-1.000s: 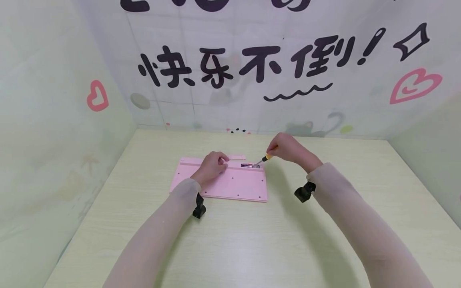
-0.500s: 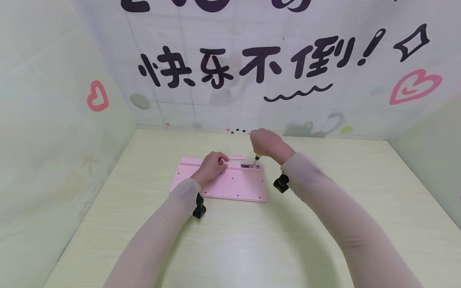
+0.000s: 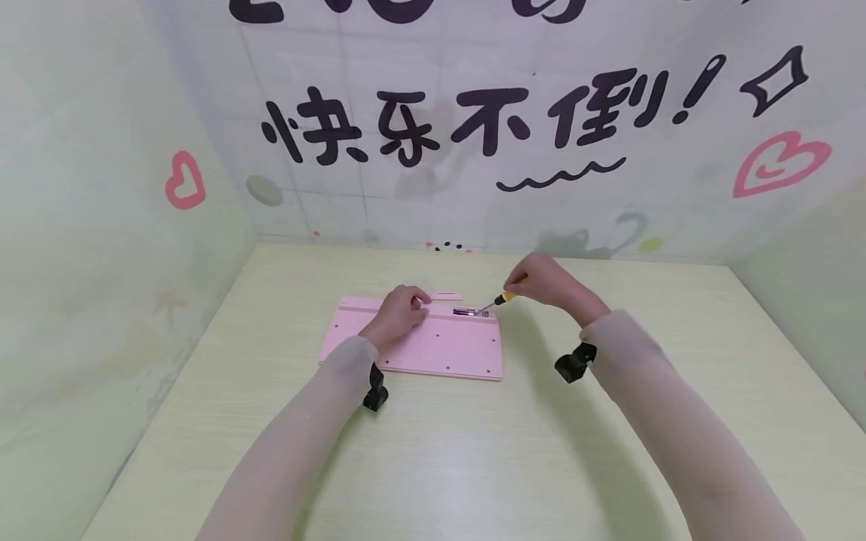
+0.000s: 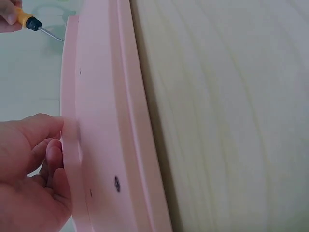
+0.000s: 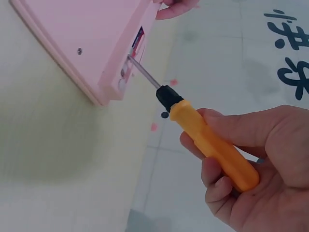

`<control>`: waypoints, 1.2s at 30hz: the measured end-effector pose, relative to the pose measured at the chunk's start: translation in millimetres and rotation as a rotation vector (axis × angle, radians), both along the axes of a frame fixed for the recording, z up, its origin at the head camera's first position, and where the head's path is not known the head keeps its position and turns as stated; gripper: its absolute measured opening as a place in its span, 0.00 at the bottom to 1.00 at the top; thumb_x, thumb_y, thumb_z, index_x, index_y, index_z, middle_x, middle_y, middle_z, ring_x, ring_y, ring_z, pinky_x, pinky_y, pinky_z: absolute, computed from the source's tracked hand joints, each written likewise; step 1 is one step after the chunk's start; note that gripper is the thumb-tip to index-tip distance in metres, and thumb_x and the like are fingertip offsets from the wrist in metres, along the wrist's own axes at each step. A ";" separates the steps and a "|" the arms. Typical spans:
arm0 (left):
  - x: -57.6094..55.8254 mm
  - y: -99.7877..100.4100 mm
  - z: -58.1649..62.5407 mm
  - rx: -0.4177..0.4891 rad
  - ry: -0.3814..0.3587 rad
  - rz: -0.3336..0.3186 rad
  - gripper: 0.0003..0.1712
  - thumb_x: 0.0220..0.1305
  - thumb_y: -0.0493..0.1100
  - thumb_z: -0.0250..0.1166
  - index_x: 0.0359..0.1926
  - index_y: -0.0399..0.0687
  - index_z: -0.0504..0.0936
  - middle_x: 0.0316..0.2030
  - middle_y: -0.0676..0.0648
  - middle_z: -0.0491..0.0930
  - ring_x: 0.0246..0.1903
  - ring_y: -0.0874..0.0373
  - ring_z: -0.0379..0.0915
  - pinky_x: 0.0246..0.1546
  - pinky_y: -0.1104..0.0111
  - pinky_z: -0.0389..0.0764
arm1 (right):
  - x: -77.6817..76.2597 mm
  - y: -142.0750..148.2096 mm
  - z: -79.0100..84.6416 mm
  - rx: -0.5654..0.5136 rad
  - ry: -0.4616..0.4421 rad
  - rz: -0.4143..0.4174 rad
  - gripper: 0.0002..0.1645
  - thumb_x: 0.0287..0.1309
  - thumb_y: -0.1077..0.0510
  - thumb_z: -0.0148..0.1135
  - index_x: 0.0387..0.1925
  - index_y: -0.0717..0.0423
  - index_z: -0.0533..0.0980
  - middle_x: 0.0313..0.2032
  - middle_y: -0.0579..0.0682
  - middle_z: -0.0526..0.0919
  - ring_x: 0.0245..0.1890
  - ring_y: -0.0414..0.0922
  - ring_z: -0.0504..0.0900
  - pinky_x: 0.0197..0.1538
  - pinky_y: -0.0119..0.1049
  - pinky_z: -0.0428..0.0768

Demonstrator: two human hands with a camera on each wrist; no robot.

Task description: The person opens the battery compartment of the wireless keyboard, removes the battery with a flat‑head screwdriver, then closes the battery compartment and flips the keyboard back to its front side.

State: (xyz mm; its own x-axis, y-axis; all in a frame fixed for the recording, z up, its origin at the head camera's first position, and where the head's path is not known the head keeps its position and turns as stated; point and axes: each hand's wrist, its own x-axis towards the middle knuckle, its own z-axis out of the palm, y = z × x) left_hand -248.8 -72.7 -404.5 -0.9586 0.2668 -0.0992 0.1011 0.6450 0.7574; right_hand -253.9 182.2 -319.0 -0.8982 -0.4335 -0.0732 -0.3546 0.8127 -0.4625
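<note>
A pink keyboard (image 3: 460, 349) lies underside up on the table, small screws dotting its back. Along its raised far ridge, the battery compartment (image 3: 467, 312) is uncovered, with what looks like a battery inside. My right hand (image 5: 270, 150) grips the yellow handle of a screwdriver (image 5: 207, 137). The shaft slants down from the right, its tip at the compartment's right part. My left hand (image 3: 399, 308) rests on the ridge left of the compartment, fingers loosely bent against the far edge (image 4: 70, 96). It holds nothing separate that I can see.
A small pink cover strip (image 3: 446, 296) lies just behind the keyboard, close to the left fingertips. The light wooden table (image 3: 433, 466) meets a lettered fabric wall (image 3: 433, 203) at the back. Black wrist cameras (image 3: 575, 362) hang below both sleeves.
My right hand swung left over the compartment half a second ago, tilting the screwdriver steeper, and is now back to the right at a shallower slant. The left hand and keyboard stay put.
</note>
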 end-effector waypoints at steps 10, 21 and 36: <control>-0.6 1.2 -0.5 0.017 -0.013 0.002 0.11 0.62 0.36 0.59 0.46 0.41 0.77 0.36 0.45 0.68 0.35 0.53 0.63 0.35 0.67 0.66 | 17.3 25.6 -21.6 -0.155 0.017 -0.071 0.09 0.54 0.64 0.61 0.37 0.64 0.82 0.36 0.56 0.83 0.36 0.50 0.79 0.40 0.42 0.77; 2.5 0.9 2.6 0.017 -0.008 0.000 0.11 0.61 0.35 0.59 0.46 0.40 0.77 0.36 0.44 0.68 0.35 0.53 0.63 0.35 0.68 0.66 | 3.3 1.9 3.6 0.014 0.044 0.078 0.09 0.47 0.70 0.59 0.32 0.63 0.82 0.33 0.54 0.83 0.32 0.48 0.77 0.38 0.40 0.76; -0.1 0.6 -0.5 0.002 0.008 -0.009 0.11 0.61 0.35 0.60 0.46 0.40 0.78 0.35 0.45 0.68 0.35 0.53 0.63 0.35 0.67 0.67 | 12.8 4.0 -4.8 0.014 0.037 0.010 0.09 0.50 0.68 0.57 0.34 0.63 0.80 0.34 0.55 0.81 0.32 0.49 0.76 0.40 0.43 0.75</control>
